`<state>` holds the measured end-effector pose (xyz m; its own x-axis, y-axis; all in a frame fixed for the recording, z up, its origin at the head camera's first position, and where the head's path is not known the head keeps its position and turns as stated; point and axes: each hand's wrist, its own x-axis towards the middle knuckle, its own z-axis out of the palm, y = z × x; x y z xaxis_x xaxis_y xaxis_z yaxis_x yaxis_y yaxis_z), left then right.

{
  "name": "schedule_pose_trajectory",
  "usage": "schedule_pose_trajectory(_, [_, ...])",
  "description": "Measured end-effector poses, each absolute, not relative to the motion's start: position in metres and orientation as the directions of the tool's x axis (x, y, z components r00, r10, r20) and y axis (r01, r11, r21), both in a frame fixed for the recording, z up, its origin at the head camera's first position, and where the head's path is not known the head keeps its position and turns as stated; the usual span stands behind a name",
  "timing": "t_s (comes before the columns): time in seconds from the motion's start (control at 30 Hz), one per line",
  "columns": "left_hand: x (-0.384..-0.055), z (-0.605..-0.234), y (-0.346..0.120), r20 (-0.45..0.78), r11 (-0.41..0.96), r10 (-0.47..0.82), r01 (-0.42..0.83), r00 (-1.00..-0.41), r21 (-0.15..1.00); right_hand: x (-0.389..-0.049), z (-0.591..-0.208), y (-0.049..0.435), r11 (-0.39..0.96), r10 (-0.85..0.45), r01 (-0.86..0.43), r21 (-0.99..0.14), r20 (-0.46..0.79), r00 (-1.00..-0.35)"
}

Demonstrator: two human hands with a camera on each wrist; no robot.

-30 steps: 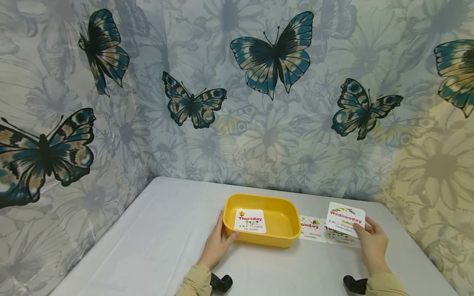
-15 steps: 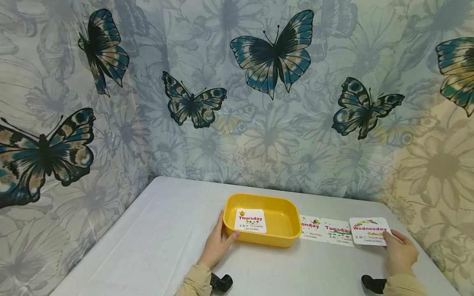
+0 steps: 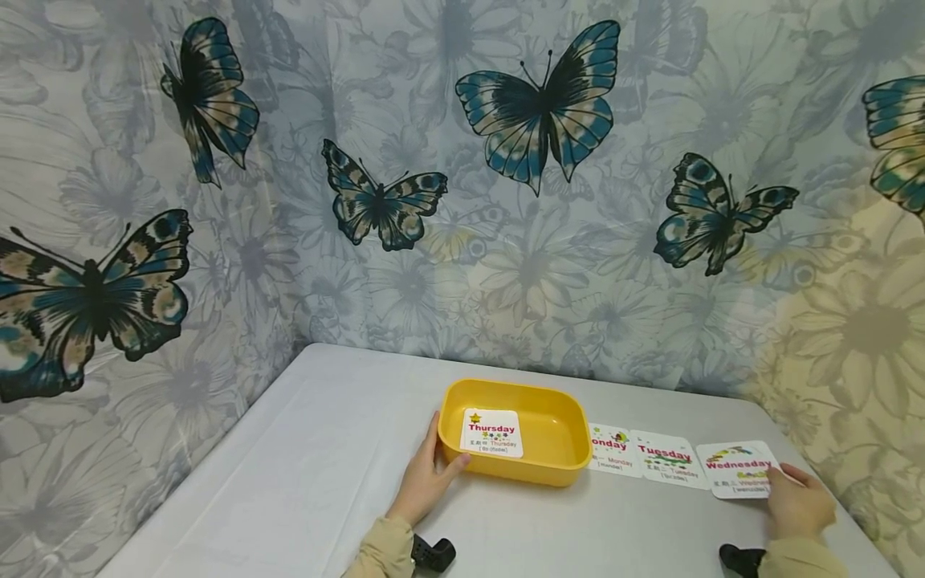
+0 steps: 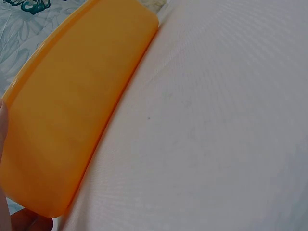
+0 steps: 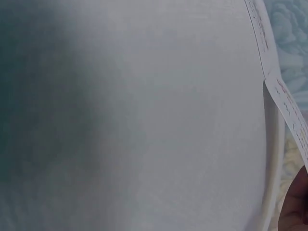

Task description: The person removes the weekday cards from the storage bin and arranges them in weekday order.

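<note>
My left hand (image 3: 425, 482) grips the left end of a yellow plastic tray (image 3: 531, 474), thumb at its front rim and fingers along its left side. A Thursday card (image 3: 491, 435) lies inside the tray on the left. To the right, my right hand (image 3: 802, 504) pinches the right edge of a Wednesday card (image 3: 737, 470), just right of the Tuesday card (image 3: 672, 460). In the right wrist view this card (image 5: 290, 109) slants up from the tabletop toward my fingers. The tray's right end hides part of the Monday card (image 3: 613, 449).
Everything rests on a white-covered table (image 3: 289, 482). Behind it hangs a floral backdrop (image 3: 405, 297) printed with butterflies. The Monday and Tuesday cards form a row running right from the tray. A black wrist strap (image 3: 433, 554) shows at my left cuff.
My right hand has carried the Wednesday card right and toward me, off the Tuesday card it overlapped, and lowered it beside that card. My left hand stays on the tray.
</note>
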<state>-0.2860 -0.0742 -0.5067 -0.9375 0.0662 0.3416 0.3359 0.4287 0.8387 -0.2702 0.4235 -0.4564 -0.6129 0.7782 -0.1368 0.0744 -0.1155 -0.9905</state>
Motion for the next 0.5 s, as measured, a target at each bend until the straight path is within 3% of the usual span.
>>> schedule_pose_trajectory(0.5, [-0.2846, -0.508, -0.0744, 0.335, 0.425, 0.073, 0.333, -0.94, 0.842, -0.2776, -0.4612, 0.4241, 0.071, 0.8, 0.185, -0.98, -0.055, -0.597])
